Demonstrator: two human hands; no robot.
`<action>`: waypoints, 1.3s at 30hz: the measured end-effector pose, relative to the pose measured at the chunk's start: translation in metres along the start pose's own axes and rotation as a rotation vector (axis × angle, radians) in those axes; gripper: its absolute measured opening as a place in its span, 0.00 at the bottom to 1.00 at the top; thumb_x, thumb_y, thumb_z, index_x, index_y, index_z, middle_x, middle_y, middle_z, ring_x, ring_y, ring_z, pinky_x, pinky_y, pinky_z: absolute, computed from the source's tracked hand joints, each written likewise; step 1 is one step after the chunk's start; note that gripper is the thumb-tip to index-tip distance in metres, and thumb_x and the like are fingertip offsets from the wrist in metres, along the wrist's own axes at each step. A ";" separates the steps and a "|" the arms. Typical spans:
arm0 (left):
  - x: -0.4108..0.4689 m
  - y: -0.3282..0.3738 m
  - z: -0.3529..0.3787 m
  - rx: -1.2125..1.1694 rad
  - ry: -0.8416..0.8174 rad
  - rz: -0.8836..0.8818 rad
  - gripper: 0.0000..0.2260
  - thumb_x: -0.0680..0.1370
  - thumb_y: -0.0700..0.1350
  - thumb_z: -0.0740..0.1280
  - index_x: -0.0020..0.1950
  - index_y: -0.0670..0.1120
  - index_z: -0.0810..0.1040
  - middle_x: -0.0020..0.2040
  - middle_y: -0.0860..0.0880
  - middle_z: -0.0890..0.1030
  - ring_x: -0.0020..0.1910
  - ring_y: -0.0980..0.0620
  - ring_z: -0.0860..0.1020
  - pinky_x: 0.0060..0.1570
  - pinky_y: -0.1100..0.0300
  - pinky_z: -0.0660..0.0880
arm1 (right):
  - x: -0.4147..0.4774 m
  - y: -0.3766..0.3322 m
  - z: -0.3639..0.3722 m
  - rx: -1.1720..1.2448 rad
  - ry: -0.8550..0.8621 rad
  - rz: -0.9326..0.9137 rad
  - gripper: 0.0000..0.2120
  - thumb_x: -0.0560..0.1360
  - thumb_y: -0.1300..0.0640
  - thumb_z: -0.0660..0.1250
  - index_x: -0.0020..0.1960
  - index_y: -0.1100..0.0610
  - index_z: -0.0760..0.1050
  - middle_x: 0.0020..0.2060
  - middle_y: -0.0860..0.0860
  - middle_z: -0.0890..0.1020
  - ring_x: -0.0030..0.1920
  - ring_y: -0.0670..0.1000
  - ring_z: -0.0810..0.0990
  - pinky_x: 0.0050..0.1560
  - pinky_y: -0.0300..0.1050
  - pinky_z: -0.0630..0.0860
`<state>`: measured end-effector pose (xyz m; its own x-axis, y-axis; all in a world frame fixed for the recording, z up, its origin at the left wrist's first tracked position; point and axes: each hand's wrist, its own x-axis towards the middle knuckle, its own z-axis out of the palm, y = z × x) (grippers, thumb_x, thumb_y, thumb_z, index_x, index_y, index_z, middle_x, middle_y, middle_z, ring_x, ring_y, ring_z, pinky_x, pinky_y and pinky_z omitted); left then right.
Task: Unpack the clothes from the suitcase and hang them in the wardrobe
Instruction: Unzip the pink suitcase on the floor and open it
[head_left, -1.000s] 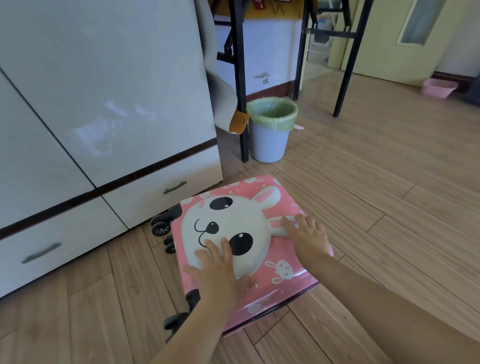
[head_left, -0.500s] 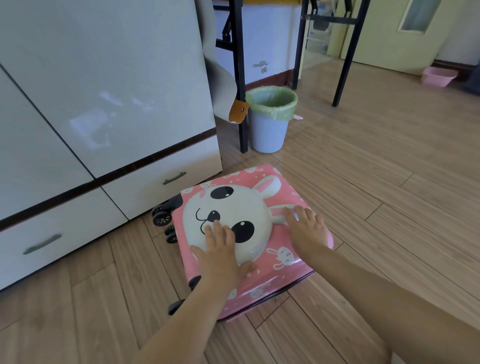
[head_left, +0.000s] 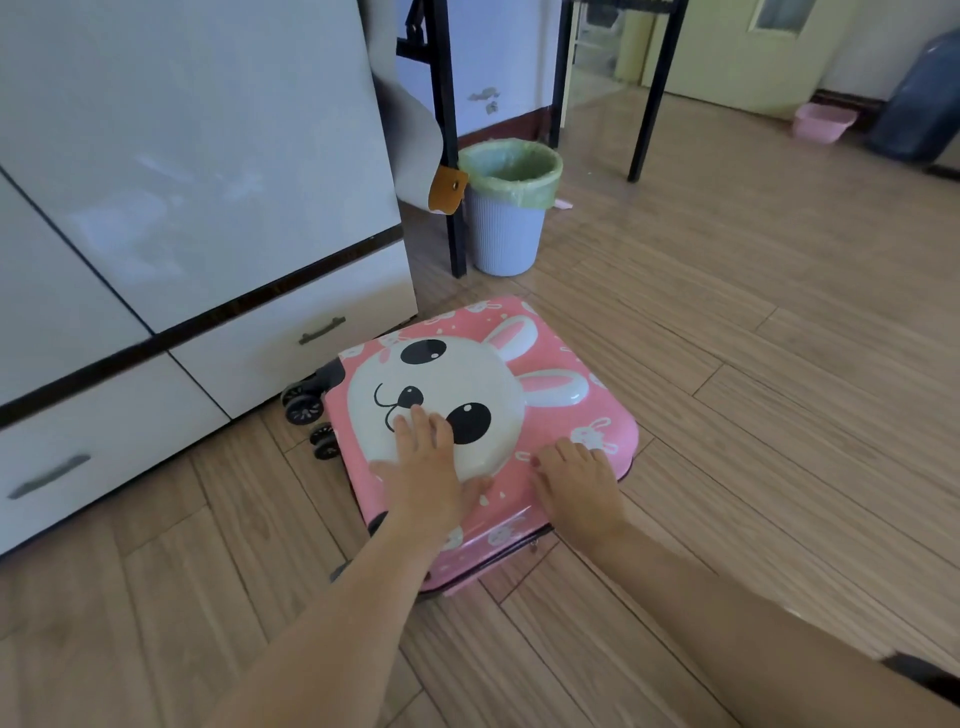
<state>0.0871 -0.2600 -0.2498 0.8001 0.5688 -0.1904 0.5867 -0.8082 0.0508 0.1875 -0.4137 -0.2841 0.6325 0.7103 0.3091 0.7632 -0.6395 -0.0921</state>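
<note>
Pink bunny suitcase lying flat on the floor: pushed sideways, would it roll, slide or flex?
Likely slides, not rolls: the glossy pink hard-shell bunny suitcase lies flat, its black wheels sticking out at one end. Shell probably stiff: no dent shows under the left hand or right hand. Gloss suggests slippery.

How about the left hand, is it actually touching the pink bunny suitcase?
Touching. The head view shows the left hand lying flat on the suitcase, palm and straight fingers pressed on its raised white rabbit face with no gap.
</note>
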 end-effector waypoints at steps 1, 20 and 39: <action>-0.001 -0.002 -0.001 0.000 -0.001 0.010 0.43 0.75 0.66 0.59 0.77 0.42 0.44 0.77 0.42 0.42 0.76 0.39 0.42 0.67 0.39 0.63 | -0.006 -0.002 0.001 0.028 0.027 -0.012 0.08 0.70 0.51 0.60 0.38 0.54 0.74 0.33 0.48 0.75 0.31 0.52 0.76 0.34 0.45 0.69; -0.013 0.010 0.011 0.118 0.041 -0.024 0.40 0.78 0.65 0.51 0.77 0.42 0.36 0.77 0.39 0.42 0.76 0.38 0.44 0.66 0.38 0.65 | -0.055 -0.007 0.033 0.030 -0.317 0.137 0.15 0.54 0.47 0.81 0.24 0.52 0.75 0.22 0.47 0.77 0.26 0.50 0.77 0.27 0.39 0.71; -0.014 0.006 0.013 0.150 0.080 -0.016 0.40 0.78 0.67 0.50 0.77 0.44 0.36 0.78 0.41 0.42 0.76 0.39 0.45 0.63 0.37 0.67 | -0.067 -0.031 0.059 0.352 -0.395 0.673 0.13 0.77 0.49 0.64 0.51 0.56 0.81 0.48 0.54 0.83 0.49 0.56 0.80 0.32 0.40 0.62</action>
<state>0.0780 -0.2749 -0.2593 0.8018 0.5872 -0.1112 0.5790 -0.8093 -0.0991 0.1297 -0.4243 -0.3576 0.9155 0.3040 -0.2636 0.1634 -0.8796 -0.4468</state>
